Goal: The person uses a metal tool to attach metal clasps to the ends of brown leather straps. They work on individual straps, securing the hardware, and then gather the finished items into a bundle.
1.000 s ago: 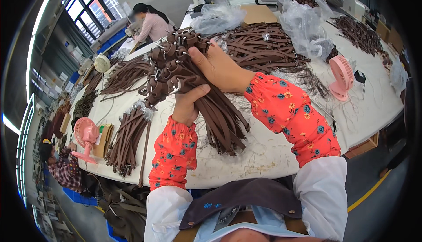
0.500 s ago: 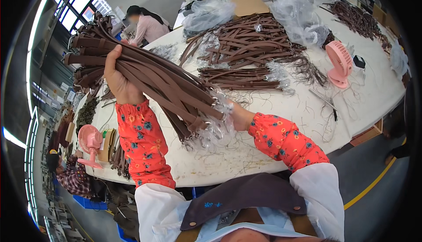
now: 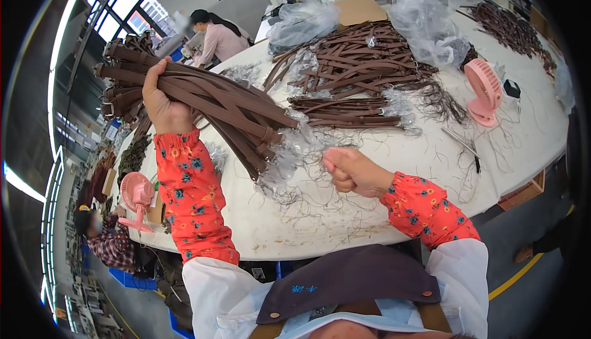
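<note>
My left hand [image 3: 166,102] is wrapped round a thick bundle of brown belts [image 3: 215,96], holding it tilted above the table. Metal buckles [image 3: 106,87] stick out at the bundle's upper left end. Clear plastic [image 3: 286,154] covers the strap tips at its lower right end. My right hand [image 3: 357,171] is closed in a pinch just right of that plastic, apart from the belts. Thin loose threads lie around its fingertips; whether it grips any of them I cannot make out.
More brown belts [image 3: 363,56] lie piled across the white table [image 3: 332,231], with a smaller stack [image 3: 345,111] nearer. Pink fans [image 3: 483,90] stand at right and left. Tweezers-like metal tool [image 3: 462,143], loose threads and plastic bags [image 3: 425,22] lie about. Co-workers [image 3: 221,37] sit beyond.
My right hand has come away from the plastic-covered ends, moving right and down, and is now closed in a pinch. My left hand still holds the belts, slightly further left.
</note>
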Demonstrator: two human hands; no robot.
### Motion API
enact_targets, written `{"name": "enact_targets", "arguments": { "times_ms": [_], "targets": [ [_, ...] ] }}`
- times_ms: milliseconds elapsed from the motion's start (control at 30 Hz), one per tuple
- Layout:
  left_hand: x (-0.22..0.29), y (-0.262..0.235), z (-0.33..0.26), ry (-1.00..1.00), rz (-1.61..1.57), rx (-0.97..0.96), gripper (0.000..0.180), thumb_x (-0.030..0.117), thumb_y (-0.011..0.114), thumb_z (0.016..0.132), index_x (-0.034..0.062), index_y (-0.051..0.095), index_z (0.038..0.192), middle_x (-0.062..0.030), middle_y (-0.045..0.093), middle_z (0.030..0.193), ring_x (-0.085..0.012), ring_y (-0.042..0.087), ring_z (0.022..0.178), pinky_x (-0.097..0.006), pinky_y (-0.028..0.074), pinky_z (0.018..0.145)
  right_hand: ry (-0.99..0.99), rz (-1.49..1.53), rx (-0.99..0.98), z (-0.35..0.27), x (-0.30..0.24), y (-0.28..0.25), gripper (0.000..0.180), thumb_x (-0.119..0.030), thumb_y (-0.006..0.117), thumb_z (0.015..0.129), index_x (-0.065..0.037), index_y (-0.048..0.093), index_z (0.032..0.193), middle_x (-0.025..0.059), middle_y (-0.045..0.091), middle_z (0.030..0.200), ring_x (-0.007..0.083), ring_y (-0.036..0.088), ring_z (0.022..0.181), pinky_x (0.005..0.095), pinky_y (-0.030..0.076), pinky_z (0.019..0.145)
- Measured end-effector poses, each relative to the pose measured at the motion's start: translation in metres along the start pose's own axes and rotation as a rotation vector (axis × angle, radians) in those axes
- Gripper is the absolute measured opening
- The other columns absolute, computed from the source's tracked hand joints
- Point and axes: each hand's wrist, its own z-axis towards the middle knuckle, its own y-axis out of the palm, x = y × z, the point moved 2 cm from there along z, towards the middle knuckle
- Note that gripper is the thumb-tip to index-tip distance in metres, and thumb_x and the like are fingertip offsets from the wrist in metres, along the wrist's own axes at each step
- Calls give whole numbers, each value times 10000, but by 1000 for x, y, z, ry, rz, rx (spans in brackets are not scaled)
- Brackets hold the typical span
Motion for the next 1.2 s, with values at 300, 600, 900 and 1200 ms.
{"name": "enact_targets", "arguments": {
  "times_ms": [300, 600, 900, 1200],
  "targets": [
    [11, 0, 3, 36, -5, 9, 236, 51, 702, 789, -32, 624, 996, -124, 667, 931, -264, 642, 833, -402, 547, 803, -313, -425, 336, -38, -51, -76, 311, -348, 509, 1030, -108, 479, 835, -62, 384, 611, 62, 374, 535, 229, 317, 529],
    [-3, -18, 4, -30, -25, 37, 242, 44, 696, 796, -39, 609, 1006, -128, 668, 955, -268, 640, 869, -416, 539, 842, -405, 0, -95, -13, -52, 11, 341, -325, 504, 1034, -79, 494, 798, -30, 465, 681, 77, 442, 554, 306, 455, 720],
    [-12, -33, 2, -97, -53, 30, 221, 51, 681, 807, -48, 610, 991, -136, 661, 947, -286, 635, 861, -433, 539, 841, -563, -1193, 324, -29, -39, -28, 218, -234, 533, 1002, -33, 617, 999, 65, 542, 627, 153, 511, 562, 303, 420, 562],
    [-28, -40, -3, -132, -118, 38, 244, 43, 665, 809, -41, 589, 1025, -129, 649, 969, -300, 623, 918, -456, 515, 900, -279, -1531, 162, -6, -2, -28, 209, -212, 562, 974, -12, 621, 961, 145, 652, 724, 295, 670, 728, 399, 512, 675]
  ]
}}
